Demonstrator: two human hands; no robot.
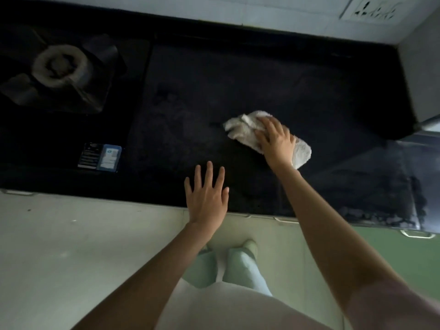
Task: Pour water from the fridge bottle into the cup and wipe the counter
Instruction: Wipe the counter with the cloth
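Note:
A crumpled white cloth (240, 128) lies on the black counter (238, 86), right of its middle. My right hand (277, 140) lies on top of the cloth, fingers bent over it and pressing it onto the counter. My left hand (206, 196) rests flat near the counter's front edge, fingers straight and spread, holding nothing. No bottle or cup is in view.
A gas stove burner (59, 65) sits at the back left. A small dark and blue packet (100, 157) lies near the front left. A grey box-like object (421, 75) stands at the right. A wall socket (373, 8) is at the top right. Cabinet handles (415, 233) line the front below.

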